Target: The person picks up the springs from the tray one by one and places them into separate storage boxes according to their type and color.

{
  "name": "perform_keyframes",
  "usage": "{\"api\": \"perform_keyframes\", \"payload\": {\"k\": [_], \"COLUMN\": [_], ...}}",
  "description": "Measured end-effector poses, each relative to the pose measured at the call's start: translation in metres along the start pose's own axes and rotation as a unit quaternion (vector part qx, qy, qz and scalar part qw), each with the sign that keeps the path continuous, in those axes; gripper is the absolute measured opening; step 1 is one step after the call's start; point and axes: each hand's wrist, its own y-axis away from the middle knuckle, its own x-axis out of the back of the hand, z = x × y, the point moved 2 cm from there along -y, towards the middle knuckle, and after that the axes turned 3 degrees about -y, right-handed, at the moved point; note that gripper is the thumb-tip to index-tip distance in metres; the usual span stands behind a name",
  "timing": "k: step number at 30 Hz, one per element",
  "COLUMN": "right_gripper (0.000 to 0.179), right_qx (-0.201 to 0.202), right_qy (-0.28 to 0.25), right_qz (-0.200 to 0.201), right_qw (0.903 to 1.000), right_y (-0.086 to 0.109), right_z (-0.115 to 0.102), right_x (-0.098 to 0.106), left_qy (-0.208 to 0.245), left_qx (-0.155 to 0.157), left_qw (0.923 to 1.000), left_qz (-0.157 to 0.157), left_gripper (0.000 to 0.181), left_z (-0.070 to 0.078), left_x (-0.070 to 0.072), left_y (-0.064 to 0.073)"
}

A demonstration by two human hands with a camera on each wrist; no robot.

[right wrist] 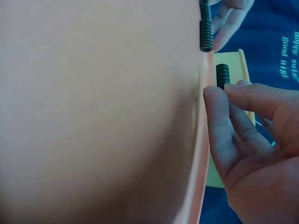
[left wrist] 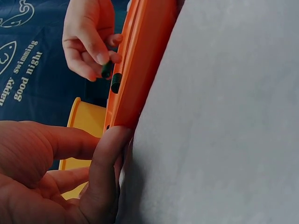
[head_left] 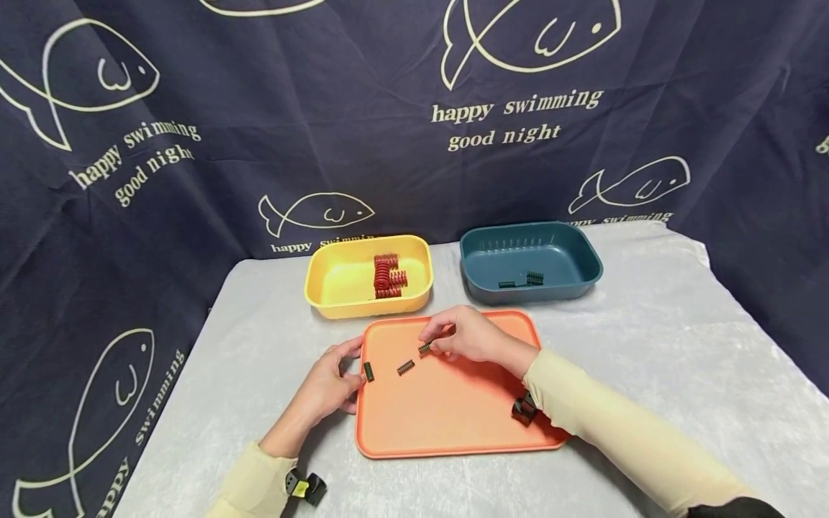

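Note:
Between thumb and fingertips, my right hand (head_left: 468,334) pinches one end of a small dark green coil spring (right wrist: 223,76) over the upper middle of an orange tray (head_left: 453,417). My left hand (head_left: 328,381) grips the tray's left rim, thumb and fingers at the edge, as the left wrist view shows from close by. On the tray lies a second dark spring (head_left: 406,367), just left of the one in my right hand. A third dark green spring (head_left: 369,371) lies by the left rim, next to my left thumb.
Behind the tray stands a yellow bin (head_left: 330,311) with several red springs (head_left: 388,277) inside. To its right is a dark blue bin (head_left: 531,293) holding a few dark green springs (head_left: 535,278). A dark blue printed cloth (head_left: 388,144) hangs behind the pale table (head_left: 648,345).

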Motion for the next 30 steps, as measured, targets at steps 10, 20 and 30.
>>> {"api": "perform_keyframes", "payload": {"k": [10, 20, 30], "right_gripper": [0.019, 0.021, 0.029], "right_qx": [0.022, 0.036, 0.008], "right_qy": [-0.023, -0.06, -0.057], "right_qz": [0.035, 0.11, 0.186], "right_qw": [0.9989, 0.9915, 0.9808], "right_y": [0.015, 0.021, 0.022], "right_z": [-0.011, -0.021, -0.004], "right_x": [0.031, 0.081, 0.142], "left_qy": [0.003, 0.003, 0.004], "left_qx": [-0.001, -0.004, -0.007], "left_qw": [1.0, 1.0, 1.0], "left_qz": [-0.001, 0.003, 0.005], "left_gripper": [0.071, 0.072, 0.073], "left_z": [0.001, 0.001, 0.001], "left_x": [0.0, 0.0, 0.0], "left_y": [0.001, 0.0, 0.001]}}
